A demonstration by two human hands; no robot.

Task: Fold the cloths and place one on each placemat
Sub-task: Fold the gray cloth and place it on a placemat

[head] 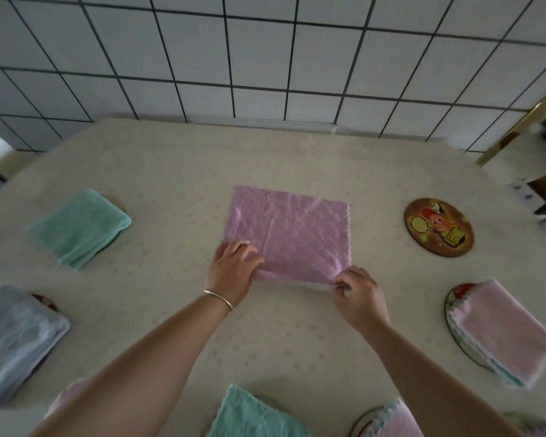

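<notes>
1. Along the left edge of the table [297,342], a folded blue-grey cloth [16,342] covers its placemat, only a dark red sliver of mat showing at its upper right; farther back, a folded green cloth [79,227] lies on another mat whose rim peeks out behind it. Both placements look complete.
2. At centre, the pink cloth [287,234] lies flat on the bare table rather than on a mat, probably so it can be creased on a smooth surface.
3. The left hand [234,266], fingers curled, grips the near left corner; a thin bangle [218,298] sits on its wrist.
4. The right hand [356,294] pinches the near right corner between thumb and fingers, where the hem curls up pale. Holding both near corners suits carrying that edge over to the far edge.
5. At the near edge, another green cloth [252,414] and a pink cloth with scalloped trim [394,421] are partly cut off.
6. At right, the uncovered round placemat [438,227], with a cartoon print, appears to await this cloth; nearer, a folded pale pink cloth [511,332] rests across an oval mat.
</notes>
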